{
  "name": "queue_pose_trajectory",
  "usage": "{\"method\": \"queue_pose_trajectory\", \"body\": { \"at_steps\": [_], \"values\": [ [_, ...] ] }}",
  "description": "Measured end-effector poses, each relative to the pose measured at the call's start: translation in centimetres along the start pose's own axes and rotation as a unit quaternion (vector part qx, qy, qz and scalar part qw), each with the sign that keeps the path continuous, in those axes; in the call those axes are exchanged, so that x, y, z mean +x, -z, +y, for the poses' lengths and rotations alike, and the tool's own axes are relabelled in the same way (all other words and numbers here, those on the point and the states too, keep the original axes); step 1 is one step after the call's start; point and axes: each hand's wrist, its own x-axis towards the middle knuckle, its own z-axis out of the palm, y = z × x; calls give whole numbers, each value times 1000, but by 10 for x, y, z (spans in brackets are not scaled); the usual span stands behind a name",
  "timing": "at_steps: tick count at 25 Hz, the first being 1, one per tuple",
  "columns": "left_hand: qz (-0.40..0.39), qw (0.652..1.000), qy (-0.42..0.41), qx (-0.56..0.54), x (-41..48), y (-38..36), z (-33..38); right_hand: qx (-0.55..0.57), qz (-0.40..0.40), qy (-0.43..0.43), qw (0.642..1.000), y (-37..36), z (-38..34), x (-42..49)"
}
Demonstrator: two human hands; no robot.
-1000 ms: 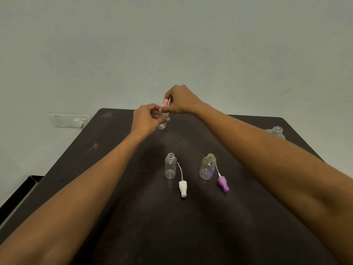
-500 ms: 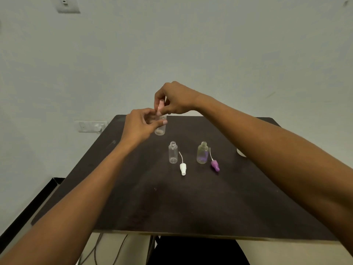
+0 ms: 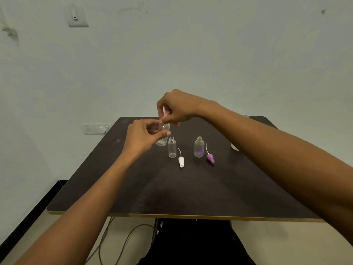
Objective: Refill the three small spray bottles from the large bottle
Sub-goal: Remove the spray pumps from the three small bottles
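Since the sprayer has to come off before anything can be poured in, the left hand [image 3: 143, 135] grips the third small bottle [image 3: 164, 139] to steady it, while the right hand [image 3: 176, 109] pinches its pinkish spray top [image 3: 163, 114] just above the neck. Just right of the left hand, below the right, stand the clear bottle [image 3: 172, 149] and the purple-tinted bottle [image 3: 199, 148]. Both are open, with the white sprayer [image 3: 181, 162] and the purple sprayer [image 3: 210, 158] laid beside them so the mouths stay free. The right forearm hides most of the large bottle.

Dark bench [image 3: 191, 188], pale front edge, against plain grey-white wall [image 3: 191, 44]. Socket plate [image 3: 95, 128] on wall left of bench; switch plate [image 3: 78, 17] high above. Cables [image 3: 122, 241] under bench, on beige floor [image 3: 286, 245]. Black skirting [image 3: 28, 217] left of bench.
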Motion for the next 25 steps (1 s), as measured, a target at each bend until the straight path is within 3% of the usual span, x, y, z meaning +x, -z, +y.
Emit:
{"method": "queue_pose_trajectory", "body": {
  "at_steps": [3,6,9,16,25],
  "values": [
    [0,1000,1,0,-7,1,-4,-3,-43,54,998,3,-10,-7],
    [-2,1000,9,4,-12,0,-6,20,12,20,1000,-6,-12,-3],
    [-5,1000,14,11,-15,2,-8,18,0,-24,1000,-9,-11,2],
    [-11,1000,26,-9,-21,5,-19,-36,-12,44,998,5,-23,0],
    [-22,997,52,-47,-30,11,-49,8,26,4,1000,16,-10,-9]
  ]
}}
